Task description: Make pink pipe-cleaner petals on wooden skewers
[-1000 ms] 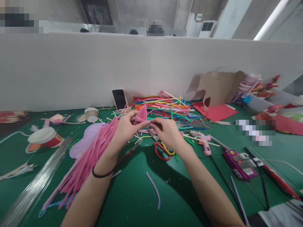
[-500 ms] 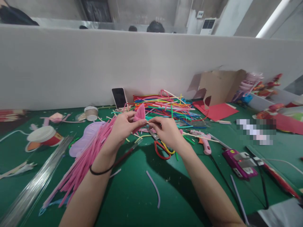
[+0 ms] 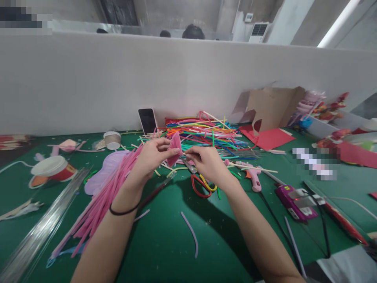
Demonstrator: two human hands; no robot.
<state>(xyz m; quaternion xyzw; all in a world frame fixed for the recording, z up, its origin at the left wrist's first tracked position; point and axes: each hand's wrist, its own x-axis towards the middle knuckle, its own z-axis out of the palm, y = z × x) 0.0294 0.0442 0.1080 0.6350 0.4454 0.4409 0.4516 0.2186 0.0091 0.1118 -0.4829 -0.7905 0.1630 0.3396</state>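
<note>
My left hand (image 3: 151, 157) is closed on a pink ribbed piece (image 3: 176, 144) that looks built from pipe cleaners, pinching it between thumb and fingers. Just right of that piece, my right hand (image 3: 208, 162) is pinched shut; anything between its fingertips is too small to make out. Beneath the right hand lie scissors with red and yellow handles (image 3: 203, 192), their blades partly hidden. A bundle of pink pipe cleaners (image 3: 103, 208) stretches beside and under my left forearm. Behind both hands spreads a heap of multicoloured pipe cleaners (image 3: 200, 131).
A phone (image 3: 148, 120) leans on the white partition (image 3: 118, 78). To the right are a pink glue gun (image 3: 255, 181), a purple power strip (image 3: 296, 204) and red paper (image 3: 271, 138). Clear rods (image 3: 47, 224) and a lidded paper cup (image 3: 54, 169) lie left. One lilac pipe cleaner (image 3: 191, 234) rests in front.
The pink piece has turned and now shows more of its ribbed side below the left thumb. My right fingertips have drawn slightly away from it to the right.
</note>
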